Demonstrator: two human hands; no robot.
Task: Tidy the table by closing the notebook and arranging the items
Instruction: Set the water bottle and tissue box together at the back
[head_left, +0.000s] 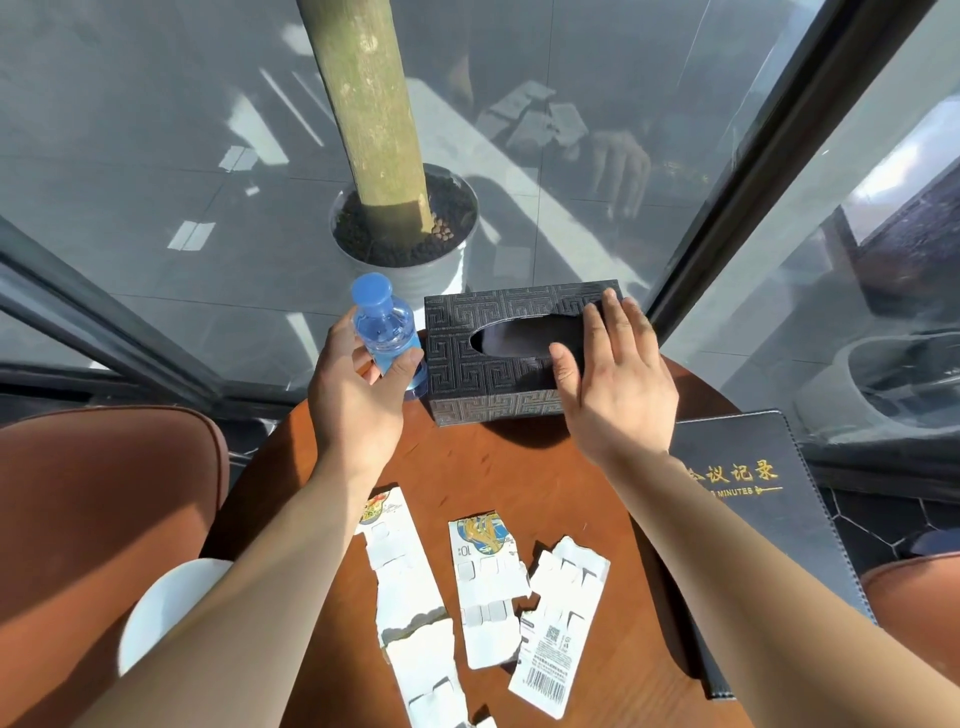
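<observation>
Closed dark notebook (763, 525), gold lettering, seemingly overhanging the table (498, 467) edge.

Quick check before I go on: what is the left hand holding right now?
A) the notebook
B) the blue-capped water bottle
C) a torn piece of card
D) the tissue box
B: the left hand is wrapped around the blue-capped water bottle, beside the tissue box, where the right hand rests; the notebook lies closed at the table's right edge.
</observation>
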